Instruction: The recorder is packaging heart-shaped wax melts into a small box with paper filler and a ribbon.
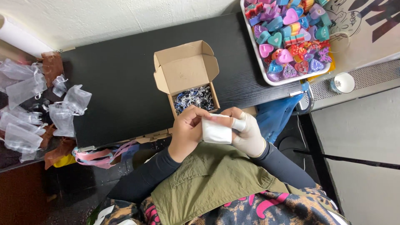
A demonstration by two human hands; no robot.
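Over the black table (125,83), our left hand (187,131) and gloved right hand (246,131) pinch a small white pouch (216,131) between them, just below the open cardboard box (185,71) of dark shredded filler; the white tray (266,71) of coloured heart soaps sits far right.

A small white pouch (216,131) is pinched between both hands at the near edge of the black table, just near of the open box. It looks like soft, flat white cloth or paper, roughly square, held level. The left hand (187,129) grips its left side; the gloved right hand (246,131) holds its right.
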